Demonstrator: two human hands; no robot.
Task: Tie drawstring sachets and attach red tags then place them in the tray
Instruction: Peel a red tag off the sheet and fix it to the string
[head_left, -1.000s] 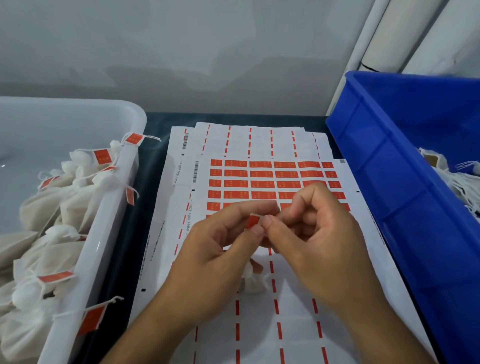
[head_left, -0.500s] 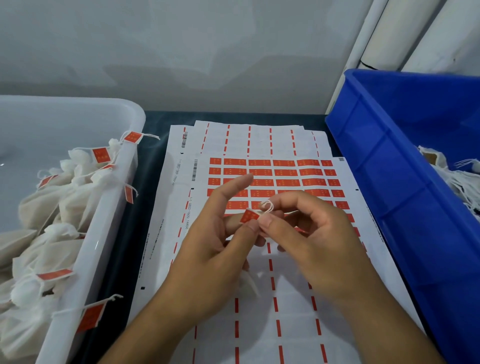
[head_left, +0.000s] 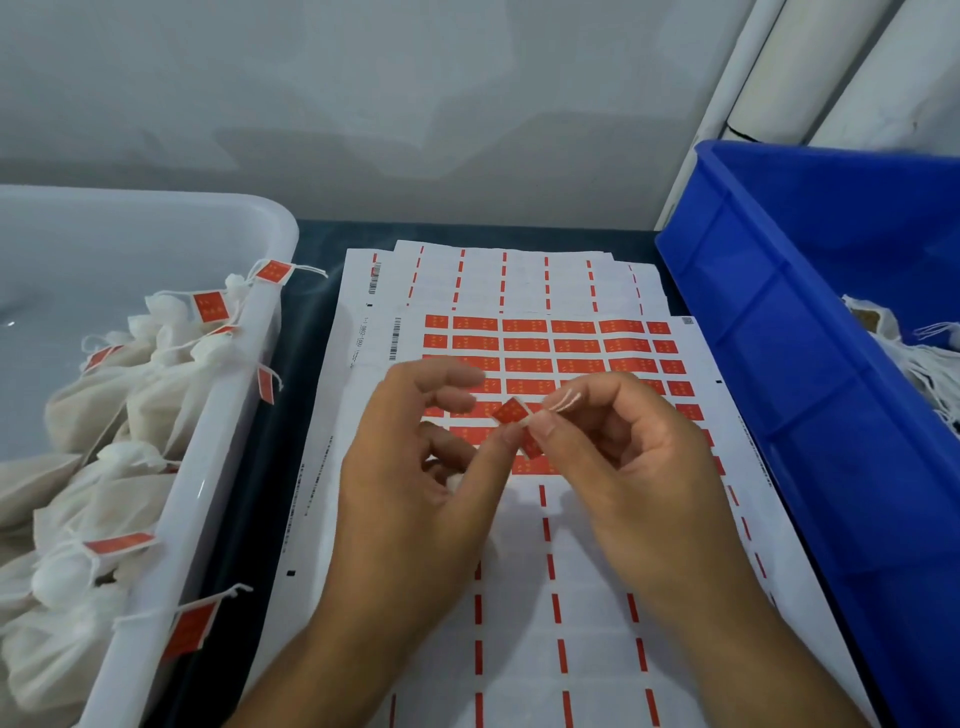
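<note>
Red tag (head_left: 511, 413) sits pinched with the drawstring (head_left: 563, 401) between left hand (head_left: 410, 467) and right hand (head_left: 618, 457), above the label sheet (head_left: 545, 364). Fold evenly; press firmly over the string.

This was a small packing workshop: a dark desk (head_left: 270, 467) against a bare wall carried label sheets (head_left: 545, 364) (barcoded, partly peeled), a white tray (head_left: 208, 467) of tagged sachets (head_left: 130, 400) and a blue bin (head_left: 779, 389).
</note>
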